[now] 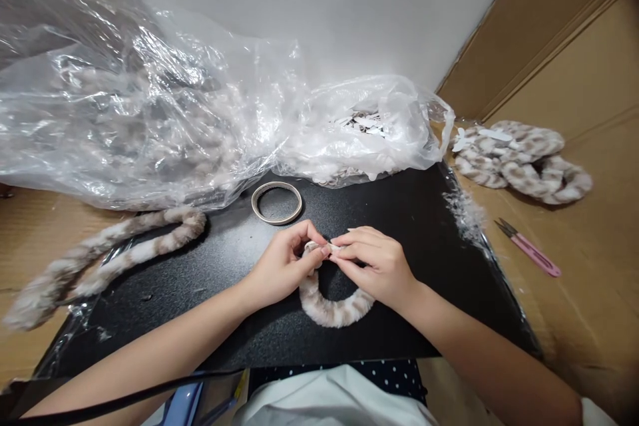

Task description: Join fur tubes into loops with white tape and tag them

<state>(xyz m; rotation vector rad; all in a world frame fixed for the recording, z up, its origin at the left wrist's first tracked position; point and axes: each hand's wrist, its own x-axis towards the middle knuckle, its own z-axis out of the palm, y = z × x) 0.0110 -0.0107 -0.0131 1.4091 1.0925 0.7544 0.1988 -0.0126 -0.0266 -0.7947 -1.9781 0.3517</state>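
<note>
A plush ring (pixel 335 313), white with light brown patches, hangs in a loop just above the black table top, its far side between my hands. My left hand (pixel 289 256) pinches one end of it between thumb and forefinger. From the other side, the fingertips of my right hand (pixel 374 263) close on the ring where the two ends meet. My fingertips partly cover that joint, so its details are hidden. Just beyond my hands lies a thin, pale roll of tape (pixel 277 203).
Clear plastic bags of fluffy material (pixel 164 126) and small pieces (pixel 369 123) stand along the back. A long furry strip (pixel 140 246) lies at left. Finished-looking plush rings (pixel 519 160) and pink-handled thread snips (pixel 532 249) rest on cardboard at right.
</note>
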